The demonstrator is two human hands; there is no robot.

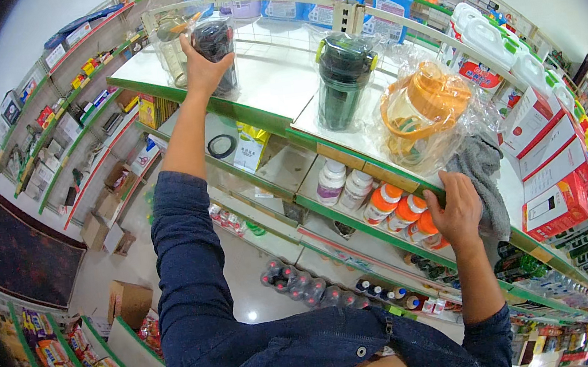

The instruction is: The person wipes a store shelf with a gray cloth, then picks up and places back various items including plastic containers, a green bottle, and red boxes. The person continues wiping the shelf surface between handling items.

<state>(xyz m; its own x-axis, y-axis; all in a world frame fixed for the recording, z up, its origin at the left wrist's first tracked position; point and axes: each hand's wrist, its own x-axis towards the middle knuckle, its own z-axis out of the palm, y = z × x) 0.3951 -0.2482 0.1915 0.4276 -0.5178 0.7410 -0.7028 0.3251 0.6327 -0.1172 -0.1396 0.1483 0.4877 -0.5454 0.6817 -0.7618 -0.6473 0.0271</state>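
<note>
My left hand (207,65) is around a dark bottle in clear plastic wrap (215,36), which stands on the white top shelf (265,85) at its left end. Close beside it, on the left, is a clear bottle in plastic wrap (173,50). My right hand (456,207) rests on the shelf's green front edge, touching a grey cloth (483,177) draped over that edge. Between my hands stand a dark green tumbler in plastic wrap (340,90) and a larger clear jug with an orange lid (425,107), also wrapped.
Blue detergent jugs (387,4) stand behind the wire divider. Red and white boxes (555,206) line the right of the shelf. Below are white and orange-capped bottles (384,202) and shrink-wrapped bottles (300,281) lower down. Cardboard boxes (129,300) lie at the lower left.
</note>
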